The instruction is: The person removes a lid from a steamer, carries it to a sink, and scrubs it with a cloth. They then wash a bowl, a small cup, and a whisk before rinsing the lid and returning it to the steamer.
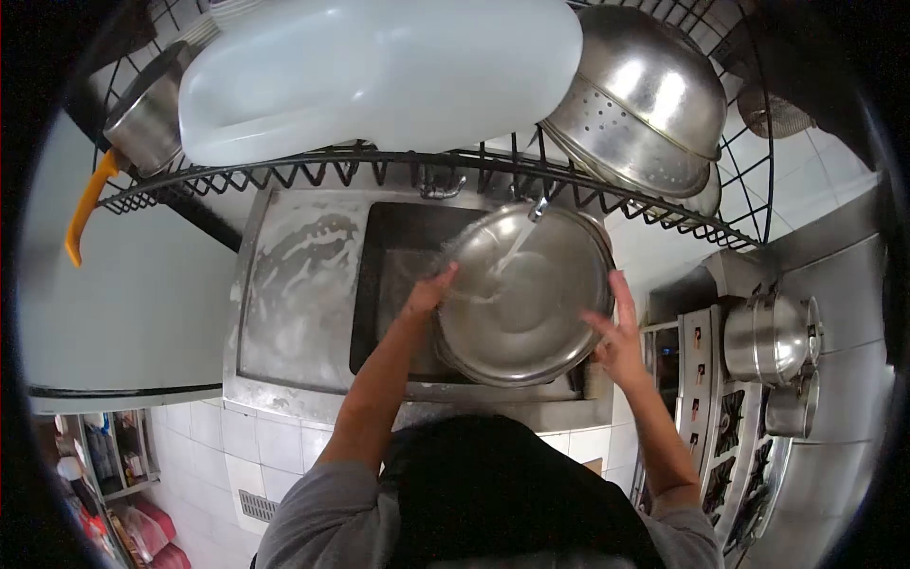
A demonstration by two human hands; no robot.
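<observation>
A wide, round stainless steel bowl is tilted over the sink, and water from the tap runs into it. At its left rim is my left hand, closed on the edge with the fingers partly hidden. My right hand grips the opposite rim, some fingers over the inside and another along the outer edge. Beneath the bowl, the dark sink basin shows on the left. The steel drainboard beside it is wet and streaked with suds.
Overhead, a black wire rack holds a large white plastic container, steel colanders and a saucepan with an orange handle. To the right is a stove, with steel pots near it. Shelves stand at lower left.
</observation>
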